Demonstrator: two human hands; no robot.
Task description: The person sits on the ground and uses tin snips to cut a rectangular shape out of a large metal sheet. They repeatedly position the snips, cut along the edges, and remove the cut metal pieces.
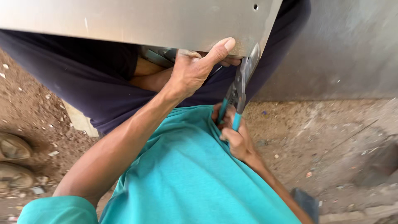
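- The metal sheet (137,20) is gripped at its lower edge by the left hand (195,68), thumb pressed flat on the face.
- Tin snips (238,89) with teal handles are squeezed in the closed right hand (234,135), just below the sheet's lower right corner.
- The cut would likely go best with the blades kept square to the sheet and the thumb held clear of them.
- The blade tips are hard to make out against the sheet; its top is cut off.
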